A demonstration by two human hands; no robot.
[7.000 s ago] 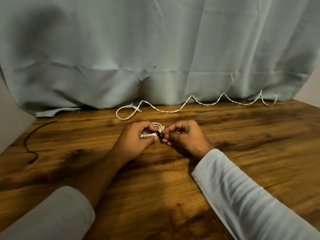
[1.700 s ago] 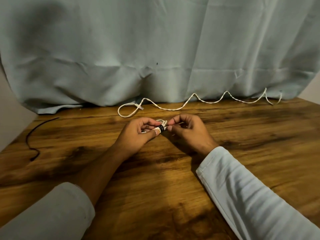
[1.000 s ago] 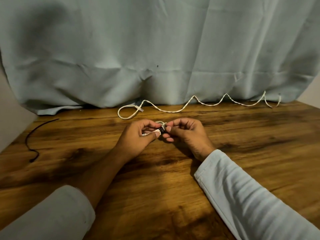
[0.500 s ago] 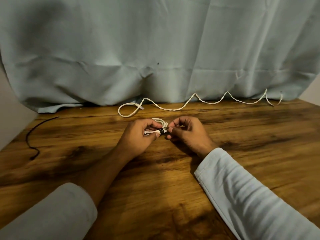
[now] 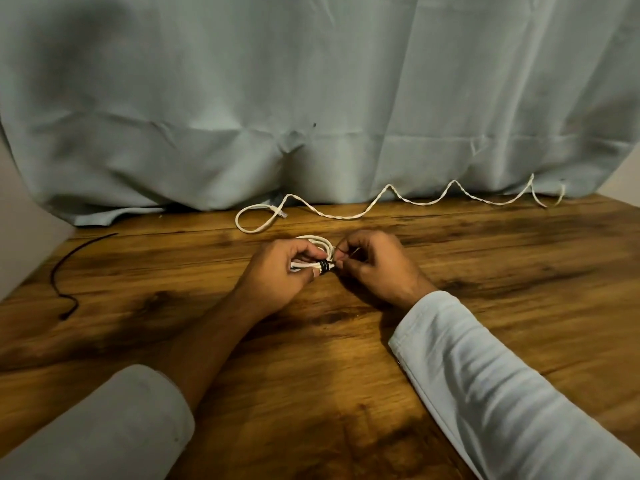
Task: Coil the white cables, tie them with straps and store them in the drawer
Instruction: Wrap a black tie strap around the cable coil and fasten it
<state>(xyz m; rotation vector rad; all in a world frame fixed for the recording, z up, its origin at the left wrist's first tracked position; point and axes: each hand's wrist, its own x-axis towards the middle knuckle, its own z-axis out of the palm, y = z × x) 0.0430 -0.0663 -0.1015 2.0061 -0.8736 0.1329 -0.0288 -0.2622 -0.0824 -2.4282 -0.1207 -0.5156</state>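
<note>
A small coiled white cable (image 5: pixel 317 242) is held just above the wooden table (image 5: pixel 485 258) at its middle. My left hand (image 5: pixel 277 275) grips the coil's gathered strands between thumb and fingers. A black strap (image 5: pixel 324 266) is wound around those strands. My right hand (image 5: pixel 374 268) pinches the strap's end right beside the coil. A second white cable (image 5: pixel 388 202) lies uncoiled in a wavy line along the table's back edge, with a loop at its left end.
A thin black strap (image 5: pixel 64 271) lies loose on the table at the far left. A pale blue-grey curtain (image 5: pixel 311 98) hangs behind the table's back edge. No drawer is in view.
Over the frames the black strap has been wound onto the coil between my hands. The hands stayed at the table's middle, shifting only slightly.
</note>
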